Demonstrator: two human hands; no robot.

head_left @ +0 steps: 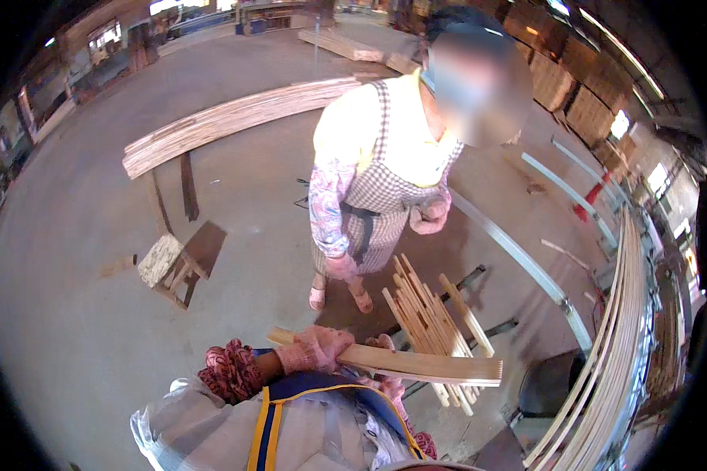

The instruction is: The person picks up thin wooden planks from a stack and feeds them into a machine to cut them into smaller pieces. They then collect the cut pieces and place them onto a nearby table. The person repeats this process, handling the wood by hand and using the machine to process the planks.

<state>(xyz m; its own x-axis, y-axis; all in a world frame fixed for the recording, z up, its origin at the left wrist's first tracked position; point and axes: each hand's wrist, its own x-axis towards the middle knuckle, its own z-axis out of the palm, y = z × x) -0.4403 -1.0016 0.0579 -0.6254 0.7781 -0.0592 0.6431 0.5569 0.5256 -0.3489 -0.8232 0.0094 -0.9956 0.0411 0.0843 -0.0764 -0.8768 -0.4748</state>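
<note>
Head view, lower centre of the frame: the pink-gloved left hand (317,350) is closed around a pale wooden board (428,365), which slopes slightly down toward the right. The right hand (390,387) grasps it from beneath, partly hidden by it, fingers showing above its upper edge. Wooden strips (428,314) lie right of centre; a co-worker (381,165) stands at upper centre.

Lower centre of frame: left hand (318,348) wears a pink knit glove (292,359), ribbed at the cuff. Sleeve cover (232,371) is gathered, red, dark-patterned. Top (188,428): pale grey-and-white. Navy apron (310,384) has yellow edging.
</note>
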